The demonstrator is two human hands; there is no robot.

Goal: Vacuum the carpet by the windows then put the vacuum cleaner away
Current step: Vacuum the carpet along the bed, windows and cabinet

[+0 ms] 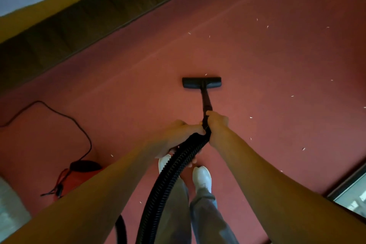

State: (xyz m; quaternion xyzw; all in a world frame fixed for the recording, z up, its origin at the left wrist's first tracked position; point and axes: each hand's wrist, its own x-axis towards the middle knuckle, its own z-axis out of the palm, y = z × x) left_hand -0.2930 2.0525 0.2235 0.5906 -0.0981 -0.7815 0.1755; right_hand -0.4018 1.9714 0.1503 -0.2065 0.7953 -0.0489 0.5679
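Here both hands (198, 130) seemingly grip the hose (178, 162) over carpet (277, 65).

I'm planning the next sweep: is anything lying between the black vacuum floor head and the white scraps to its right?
Nothing visible. Only bare red carpet separates the black floor head from the white scraps. The black power cord and red vacuum body lie off to the left.

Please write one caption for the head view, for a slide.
Left hand and right hand grip the vacuum hose; its floor head rests on red carpet dotted with white scraps.
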